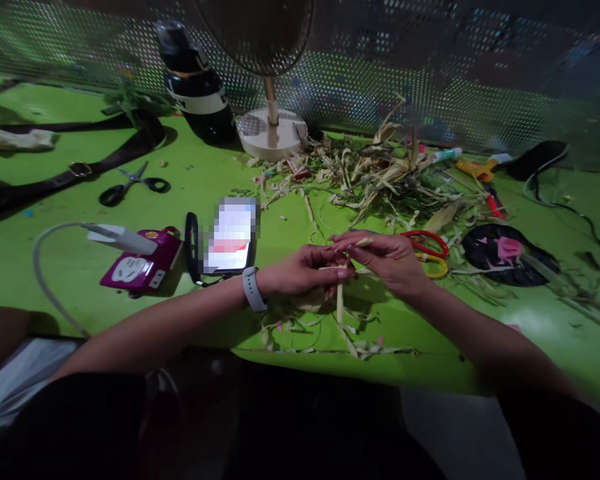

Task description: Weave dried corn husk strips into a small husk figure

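My left hand (310, 268) is closed in a pinch on a pale dried husk strip (340, 303), which hangs down below the fingers toward the table. Just to its right, my right hand (393, 261) has its thumb and fingers pinched on the strip's upper part, and the two hands' fingertips nearly meet. Part of the strip is hidden by the fingers. Behind my right hand show the red and yellow handles of scissors (433, 243). Loose husk scraps (300, 327) lie under my hands along the table's front edge.
A heap of dried husks (380, 167) spreads across the back. Beside it stand a fan (273, 137) and a dark bottle (200, 93). On the left lie a lit phone (230, 233), a purple power adapter (143, 263) with a cable, and black scissors (134, 183). A glue gun (480, 168) rests at right.
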`<state>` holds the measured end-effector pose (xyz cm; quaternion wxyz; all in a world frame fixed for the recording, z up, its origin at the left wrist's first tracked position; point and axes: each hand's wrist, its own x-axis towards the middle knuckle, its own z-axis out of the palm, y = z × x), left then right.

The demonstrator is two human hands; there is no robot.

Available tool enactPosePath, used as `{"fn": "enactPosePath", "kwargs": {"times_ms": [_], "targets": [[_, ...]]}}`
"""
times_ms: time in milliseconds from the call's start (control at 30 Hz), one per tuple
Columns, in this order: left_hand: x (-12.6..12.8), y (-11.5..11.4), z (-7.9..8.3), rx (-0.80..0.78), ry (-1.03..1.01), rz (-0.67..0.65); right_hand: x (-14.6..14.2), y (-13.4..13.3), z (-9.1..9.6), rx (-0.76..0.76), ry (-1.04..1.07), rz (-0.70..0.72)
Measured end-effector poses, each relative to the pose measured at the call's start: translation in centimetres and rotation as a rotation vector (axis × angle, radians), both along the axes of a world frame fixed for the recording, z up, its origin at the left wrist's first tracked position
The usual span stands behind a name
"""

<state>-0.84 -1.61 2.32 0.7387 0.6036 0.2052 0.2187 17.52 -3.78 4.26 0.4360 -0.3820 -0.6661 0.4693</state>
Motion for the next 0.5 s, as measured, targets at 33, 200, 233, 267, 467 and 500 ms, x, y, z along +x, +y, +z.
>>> {"fn": "enactPosePath", "kwargs": {"times_ms": [33,200,233,267,467,500], "targets": [[0.0,-0.1,0.2,-0.016,0.007,-0.021,0.0,-0.1,0.1,-0.018,0.016,-0.027],[0.0,-0.5,0.0,-0.125,-0.015,-0.019,0.3,0.1,0.9,-0.084,-0.007,-0.028],[0.1,-0.5,-0.2,-0.159,-0.033,0.018,0.6,0.3,1.1,-0.079,-0.034,-0.043],[0.1,-0.4,-0.4,-0.186,-0.05,0.052,0.9,0.6,1.2,-0.065,-0.075,-0.069],[0.1,0.2,-0.6,-0.199,-0.09,0.145,1.8,1.3,1.0,-0.156,-0.318,-0.039],[0.0,0.2,-0.5,-0.184,-0.066,0.138,1.7,1.3,0.7,-0.2,-0.278,-0.023]]}}
